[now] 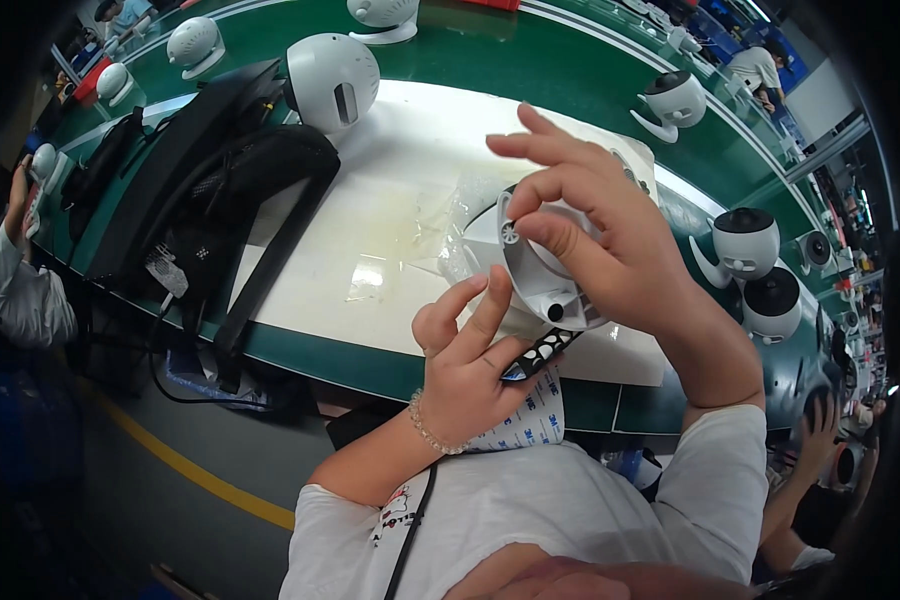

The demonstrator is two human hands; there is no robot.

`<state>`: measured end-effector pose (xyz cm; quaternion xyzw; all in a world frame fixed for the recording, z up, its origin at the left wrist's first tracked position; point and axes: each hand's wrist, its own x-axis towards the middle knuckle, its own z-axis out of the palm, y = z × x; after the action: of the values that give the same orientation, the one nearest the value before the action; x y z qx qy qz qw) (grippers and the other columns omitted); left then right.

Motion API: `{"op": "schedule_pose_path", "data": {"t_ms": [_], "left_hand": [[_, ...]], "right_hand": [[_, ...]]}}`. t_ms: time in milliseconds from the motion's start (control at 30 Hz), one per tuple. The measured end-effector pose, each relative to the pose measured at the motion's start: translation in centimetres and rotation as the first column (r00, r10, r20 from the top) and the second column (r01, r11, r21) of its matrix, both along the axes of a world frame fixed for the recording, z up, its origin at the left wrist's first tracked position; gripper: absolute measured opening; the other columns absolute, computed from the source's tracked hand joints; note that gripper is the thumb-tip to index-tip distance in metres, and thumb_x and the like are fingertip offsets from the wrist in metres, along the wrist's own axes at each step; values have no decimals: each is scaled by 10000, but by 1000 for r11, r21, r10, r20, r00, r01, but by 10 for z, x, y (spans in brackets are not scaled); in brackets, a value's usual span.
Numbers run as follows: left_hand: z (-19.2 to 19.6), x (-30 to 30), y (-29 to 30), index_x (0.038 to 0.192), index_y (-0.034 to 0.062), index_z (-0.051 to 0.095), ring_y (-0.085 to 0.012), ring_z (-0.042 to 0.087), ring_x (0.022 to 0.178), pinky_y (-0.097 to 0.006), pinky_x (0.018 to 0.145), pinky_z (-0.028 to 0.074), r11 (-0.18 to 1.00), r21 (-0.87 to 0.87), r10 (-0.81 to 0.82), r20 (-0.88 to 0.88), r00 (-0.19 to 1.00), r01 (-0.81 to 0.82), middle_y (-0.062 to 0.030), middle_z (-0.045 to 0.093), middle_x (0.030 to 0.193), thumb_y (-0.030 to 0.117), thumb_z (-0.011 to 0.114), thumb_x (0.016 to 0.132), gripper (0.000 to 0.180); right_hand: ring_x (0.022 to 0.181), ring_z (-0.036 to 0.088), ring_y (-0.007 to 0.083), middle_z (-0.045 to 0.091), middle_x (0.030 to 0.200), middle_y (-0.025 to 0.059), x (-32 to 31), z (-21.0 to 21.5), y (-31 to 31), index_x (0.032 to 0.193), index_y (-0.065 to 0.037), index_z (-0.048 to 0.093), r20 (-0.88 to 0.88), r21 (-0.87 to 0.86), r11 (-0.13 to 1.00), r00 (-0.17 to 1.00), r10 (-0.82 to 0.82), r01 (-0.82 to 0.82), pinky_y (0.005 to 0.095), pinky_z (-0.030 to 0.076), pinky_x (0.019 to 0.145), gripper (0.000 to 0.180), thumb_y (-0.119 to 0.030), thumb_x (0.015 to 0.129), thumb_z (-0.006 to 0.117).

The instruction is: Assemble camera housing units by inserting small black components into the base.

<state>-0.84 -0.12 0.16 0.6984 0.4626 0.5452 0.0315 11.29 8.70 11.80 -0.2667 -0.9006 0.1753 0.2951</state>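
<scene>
A white plastic stand part with a curved rim and a small spoked hub lies tilted in front of me. One round black spot sits at its near end. My right hand is over it, thumb and index finger pinched together at the rim, the other fingers raised; anything between the tips is too small to make out. Below the part, my left hand grips a curled sheet of adhesive pads, black with pale dots; its white backing with blue print hangs underneath. Two fingers of that hand point up toward the part.
White round camera units stand around the green bench. Black straps and a black bag lie at left on the pale work board. Clear plastic film lies beside the part. Other people sit at left and right.
</scene>
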Motion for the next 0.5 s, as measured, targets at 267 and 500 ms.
{"op": "schedule_pose_path", "data": {"t_ms": [267, 500], "left_hand": [[0, -3, -1, 760, 75, 663, -308, 378, 1105, -330, 910, 298, 998, -36, -44, -63, 997, 42, -200, 356, 1328, 193, 774, 552, 264], [-1, 1, 0, 653, 90, 613, -252, 420, 1094, -335, 814, 279, 1000, -7, -27, 21, 999, 27, -140, 428, 1293, 249, 720, 613, 195]], "right_hand": [[1239, 337, 297, 516, 1178, 143, -1, -4, 1, 891, -24, 587, -61, -297, 955, 998, 5, -23, 369, 306, 970, 105, -98, 835, 539], [1239, 337, 284, 526, 1163, 153, 0, -7, -1, 894, -21, 590, -246, -528, 844, 968, -44, -96, 373, 308, 969, 113, -106, 836, 543]]}}
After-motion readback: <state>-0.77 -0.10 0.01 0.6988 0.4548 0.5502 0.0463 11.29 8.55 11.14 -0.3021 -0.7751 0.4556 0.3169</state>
